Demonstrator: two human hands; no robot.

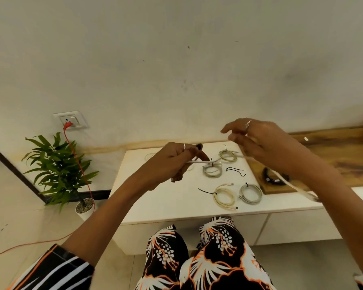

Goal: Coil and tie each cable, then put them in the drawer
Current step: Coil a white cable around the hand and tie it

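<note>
A white cable (pixel 204 162) stretches in the air between my two hands above the white cabinet top (pixel 155 197). My left hand (pixel 174 162) grips one end with curled fingers. My right hand (pixel 258 143) holds the cable higher up, and its free end (pixel 302 190) trails down past my right wrist, blurred. Several coiled and tied cables lie on the top: two grey coils (pixel 212 170) (pixel 250 193) and two cream coils (pixel 227 155) (pixel 224 195). A loose black tie (pixel 236 171) lies among them.
A wooden board (pixel 331 151) covers the right part of the top, with a black object (pixel 270 177) on it. Closed drawer fronts (pixel 298 229) sit below. A potted plant (pixel 59 170) and an orange cord (pixel 80 164) from a wall socket stand at left.
</note>
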